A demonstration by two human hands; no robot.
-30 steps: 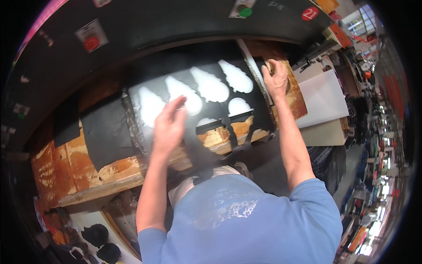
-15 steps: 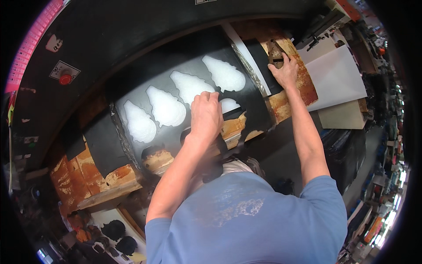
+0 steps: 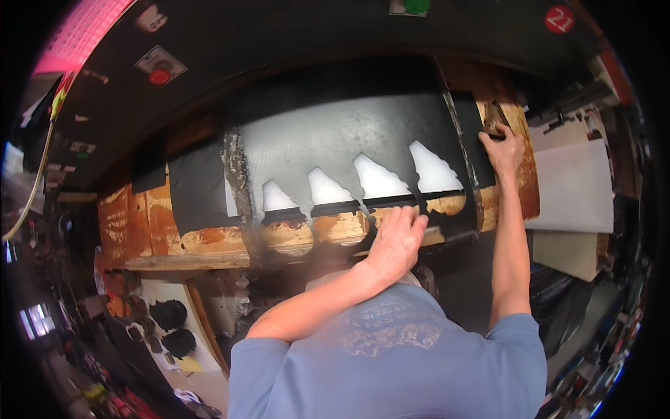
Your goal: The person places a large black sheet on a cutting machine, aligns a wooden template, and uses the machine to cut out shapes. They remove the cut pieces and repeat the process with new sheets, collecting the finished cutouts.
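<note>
A black sheet (image 3: pixel 307 140) with a row of pear-shaped cut-outs lies across the worn wooden bench. White material (image 3: pixel 380 179) shows through their narrow upper parts, and bare wood through the lower parts. My left hand (image 3: pixel 398 244) is at the sheet's near edge, fingers bent down over it and pinching the edge. At the far right, my right hand (image 3: pixel 508 148) has its thumb and fingers around the near end of a small brown cutting die (image 3: pixel 494 115). The hand partly hides the die.
A dark machine front with a red button (image 3: pixel 160 75) and a green button (image 3: pixel 417 5) rises behind the bench. White paper (image 3: pixel 572 185) hangs at the right. Black round pieces (image 3: pixel 169 314) lie on a lower board at the left. Wooden bench surface (image 3: pixel 148 223) shows at left.
The black sheet has slid toward me, so the cut-outs now show wood in their lower halves. My left hand has come nearer with it. My right hand stays at the die. The view has turned.
</note>
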